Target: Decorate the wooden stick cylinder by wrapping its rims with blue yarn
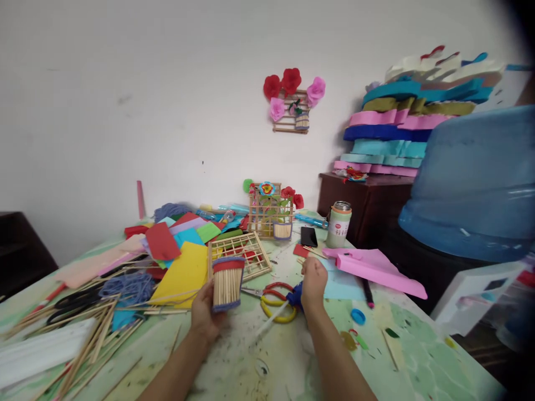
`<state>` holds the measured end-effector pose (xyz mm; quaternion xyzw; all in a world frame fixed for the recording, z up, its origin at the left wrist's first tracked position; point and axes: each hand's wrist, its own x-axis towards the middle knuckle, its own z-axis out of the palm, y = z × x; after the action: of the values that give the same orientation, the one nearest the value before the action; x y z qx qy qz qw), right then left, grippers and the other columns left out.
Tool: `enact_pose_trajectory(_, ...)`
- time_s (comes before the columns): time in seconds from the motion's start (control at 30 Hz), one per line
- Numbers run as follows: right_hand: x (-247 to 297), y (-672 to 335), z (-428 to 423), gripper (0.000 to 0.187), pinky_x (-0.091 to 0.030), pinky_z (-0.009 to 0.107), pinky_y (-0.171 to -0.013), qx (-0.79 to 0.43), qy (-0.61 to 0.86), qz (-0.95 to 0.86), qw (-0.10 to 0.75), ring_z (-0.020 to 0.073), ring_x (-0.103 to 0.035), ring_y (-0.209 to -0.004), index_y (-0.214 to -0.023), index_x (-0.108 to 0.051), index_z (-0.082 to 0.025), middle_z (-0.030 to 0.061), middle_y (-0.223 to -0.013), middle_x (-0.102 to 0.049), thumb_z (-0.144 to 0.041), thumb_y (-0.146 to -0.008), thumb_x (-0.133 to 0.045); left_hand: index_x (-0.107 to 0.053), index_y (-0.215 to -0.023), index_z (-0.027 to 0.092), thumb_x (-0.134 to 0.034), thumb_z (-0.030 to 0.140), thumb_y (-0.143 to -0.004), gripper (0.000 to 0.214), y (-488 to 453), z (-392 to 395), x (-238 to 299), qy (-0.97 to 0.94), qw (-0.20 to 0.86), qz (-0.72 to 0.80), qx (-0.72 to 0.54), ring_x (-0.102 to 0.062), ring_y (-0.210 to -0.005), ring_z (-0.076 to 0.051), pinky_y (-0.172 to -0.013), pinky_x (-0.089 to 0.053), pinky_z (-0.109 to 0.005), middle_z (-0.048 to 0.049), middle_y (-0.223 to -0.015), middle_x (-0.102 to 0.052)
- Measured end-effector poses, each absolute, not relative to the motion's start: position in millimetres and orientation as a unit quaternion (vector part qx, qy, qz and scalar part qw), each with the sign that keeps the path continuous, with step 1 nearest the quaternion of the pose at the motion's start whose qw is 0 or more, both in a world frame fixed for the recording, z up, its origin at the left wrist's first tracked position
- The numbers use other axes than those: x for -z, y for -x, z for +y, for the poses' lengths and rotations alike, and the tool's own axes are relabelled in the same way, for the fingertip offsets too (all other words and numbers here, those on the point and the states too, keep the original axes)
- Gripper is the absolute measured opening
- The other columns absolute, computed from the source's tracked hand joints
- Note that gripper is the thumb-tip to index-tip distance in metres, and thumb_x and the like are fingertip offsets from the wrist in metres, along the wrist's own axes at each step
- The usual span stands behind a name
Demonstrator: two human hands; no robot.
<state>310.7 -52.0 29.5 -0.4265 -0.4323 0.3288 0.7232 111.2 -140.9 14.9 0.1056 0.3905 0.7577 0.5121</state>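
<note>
My left hand (204,314) is closed around a small cup made of upright wooden sticks (226,284), with a red band and blue yarn at its rim and base. It holds the cup upright above the table. My right hand (312,283) is closed on a blue glue gun (292,296), whose white glue stick (271,320) points back toward me. Red and yellow-handled scissors (273,301) lie on the table between my hands. A wooden stick grid frame (244,253) lies just behind the cup.
Coloured foam sheets (184,245), blue yarn (127,287), black scissors (73,303) and loose wooden sticks (90,348) cover the table's left. A decorated frame with flowers (270,211), a phone (308,236), a can (338,224) and pink foam (371,267) lie behind. A water jug (476,184) stands right.
</note>
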Motion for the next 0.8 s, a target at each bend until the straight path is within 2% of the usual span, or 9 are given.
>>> enact_pose_trajectory(0.1, -30, -295, -72, 0.025, -0.036, 0.024, -0.059, -0.316, 0.414, -0.531, 0.668, 0.0121, -0.045, -0.059, -0.063, -0.058, -0.015, -0.0007, -0.059, -0.053, -0.035, -0.076, -0.054, -0.063, -0.096, 0.014, -0.046, 0.022, -0.081, 0.024, -103, -136, -9, -0.114, 0.481, 0.399, -0.772, -0.066, -0.066, -0.017, -0.059, -0.053, -0.027, -0.0031, -0.075, -0.07)
enact_pose_trajectory(0.17, -30, -287, -89, 0.018, -0.04, 0.026, -0.066, -0.3, 0.383, -0.612, 0.623, 0.0146, -0.053, -0.069, -0.079, -0.066, -0.016, 0.0029, -0.074, -0.062, -0.03, -0.078, -0.053, -0.063, -0.098, 0.016, -0.048, 0.021, -0.081, 0.023, -98, -133, -6, -0.133, 0.443, 0.403, -0.79, -0.066, -0.078, -0.017, -0.064, -0.053, -0.025, -0.0022, -0.086, -0.07)
enact_pose_trajectory(0.2, -30, -284, -99, 0.018, -0.042, 0.027, -0.067, -0.295, 0.363, -0.647, 0.603, 0.0151, -0.055, -0.071, -0.08, -0.067, -0.017, 0.0033, -0.075, -0.063, -0.027, -0.079, -0.052, -0.063, -0.098, 0.018, -0.049, 0.022, -0.08, 0.023, -97, -131, -4, -0.15, 0.425, 0.4, -0.798, -0.065, -0.085, -0.017, -0.069, -0.053, -0.025, -0.002, -0.092, -0.07)
enact_pose_trajectory(0.3, -30, -280, -130, 0.015, -0.043, 0.027, -0.068, -0.26, 0.313, -0.705, 0.581, 0.0153, -0.057, -0.073, -0.079, -0.068, -0.02, 0.0034, -0.075, -0.064, -0.02, -0.08, -0.053, -0.062, -0.101, 0.02, -0.055, 0.032, -0.079, 0.026, -96, -126, 5, -0.194, 0.394, 0.388, -0.81, -0.057, -0.105, -0.021, -0.082, -0.05, -0.03, -0.0026, -0.105, -0.067)
enact_pose_trajectory(0.4, -27, -281, -155, 0.014, -0.043, 0.027, -0.067, -0.243, 0.284, -0.737, 0.563, 0.0139, -0.056, -0.069, -0.074, -0.065, -0.02, 0.0019, -0.071, -0.063, -0.014, -0.079, -0.054, -0.063, -0.101, 0.02, -0.056, 0.042, -0.078, 0.033, -98, -121, 17, -0.199, 0.396, 0.404, -0.8, -0.049, -0.116, -0.023, -0.094, -0.043, -0.035, -0.0044, -0.11, -0.065)
enact_pose_trajectory(0.53, -8, -278, -167, 0.014, -0.042, 0.027, -0.061, -0.23, 0.236, -0.768, 0.549, 0.0133, -0.054, -0.062, -0.07, -0.06, -0.019, 0.0009, -0.062, -0.06, -0.009, -0.076, -0.052, -0.064, -0.097, 0.02, -0.06, 0.041, -0.076, 0.031, -93, -115, 33, -0.217, 0.354, 0.474, -0.776, -0.042, -0.124, -0.02, -0.105, -0.029, -0.033, -0.0049, -0.115, -0.062)
enact_pose_trajectory(0.67, 7, -273, -165, 0.015, -0.037, 0.026, -0.051, -0.211, 0.202, -0.756, 0.586, 0.0136, -0.05, -0.053, -0.064, -0.056, -0.02, 0.0003, -0.053, -0.056, -0.014, -0.076, -0.05, -0.065, -0.097, 0.02, -0.061, 0.043, -0.074, 0.032, -88, -114, 37, -0.234, 0.318, 0.508, -0.766, -0.039, -0.126, -0.02, -0.107, -0.025, -0.032, -0.0049, -0.118, -0.061)
enact_pose_trajectory(0.73, 3, -280, -166, 0.015, -0.038, 0.026, -0.048, -0.239, 0.185, -0.744, 0.596, 0.0133, -0.051, -0.049, -0.064, -0.057, -0.022, -0.0008, -0.051, -0.056, -0.016, -0.076, -0.05, -0.065, -0.094, 0.02, -0.064, 0.04, -0.072, 0.03, -88, -117, 34, -0.23, 0.318, 0.519, -0.76, -0.042, -0.123, -0.021, -0.106, -0.027, -0.035, -0.006, -0.112, -0.064)
enact_pose_trajectory(0.8, -8, -298, -173, 0.014, -0.043, 0.028, -0.047, -0.274, 0.191, -0.749, 0.573, 0.0147, -0.053, -0.05, -0.068, -0.06, -0.027, -0.0013, -0.054, -0.058, -0.019, -0.077, -0.053, -0.066, -0.091, 0.019, -0.068, 0.033, -0.069, 0.026, -90, -119, 30, -0.223, 0.311, 0.532, -0.755, -0.043, -0.122, -0.022, -0.106, -0.027, -0.035, -0.0074, -0.109, -0.065)
